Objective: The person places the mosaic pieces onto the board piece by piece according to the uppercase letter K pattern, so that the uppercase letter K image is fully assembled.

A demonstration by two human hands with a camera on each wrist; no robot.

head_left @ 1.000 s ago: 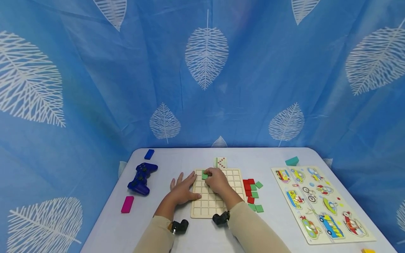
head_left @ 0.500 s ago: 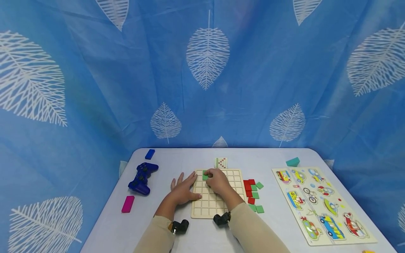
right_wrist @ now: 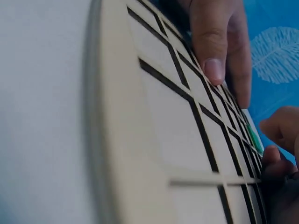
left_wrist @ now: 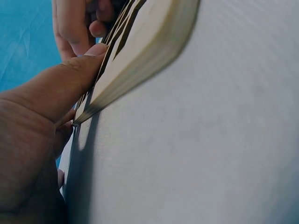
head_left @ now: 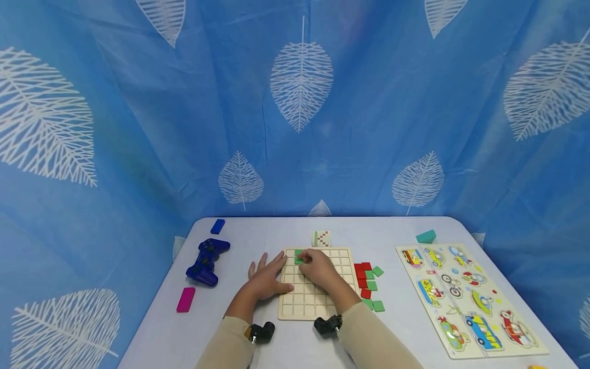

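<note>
A wooden grid board lies flat on the table, with green tile pieces in its upper left squares. My left hand rests at the board's left edge with its fingers spread, the thumb lying over the rim. Over the upper middle of the board is my right hand, its index finger and thumb bent close beside the green pieces. A gap shows between these two fingertips, and I see no tile gripped there. The other right fingers are partly hidden.
Loose red tiles and green tiles lie right of the board. A pattern card sits behind it. A blue game controller, pink block and blue block are left; a picture puzzle and teal block are right.
My right hand and wrist have shifted slightly right, and its fingertips have drawn a little away from the green pieces. My left hand stays on the board's edge.
</note>
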